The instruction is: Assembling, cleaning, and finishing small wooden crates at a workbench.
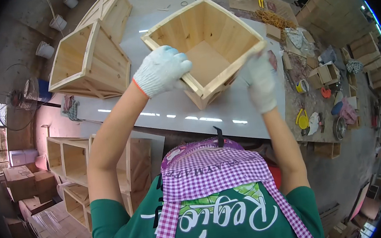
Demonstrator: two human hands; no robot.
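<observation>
A square, open-topped wooden box (225, 28) of pale pine stands tilted on the white-topped table in front of me, its opening facing up toward me. My left hand (160, 69), in a white knitted glove with an orange cuff, is closed over the box's left front rim. At the right corner of the same rim is my right hand (260, 82), also gloved. Motion smears its fingers, so whether it grips the wood is unclear. The box's floor is a plain tan panel.
Left on the table (260, 124) stands another wooden box (106, 58), with a further one behind it. More boxes (72, 155) are stacked at lower left. The right-hand bench holds yellow-handled pliers (301, 119), a tape roll (303, 86) and orange bands (275, 19). A fan (15, 97) stands far left.
</observation>
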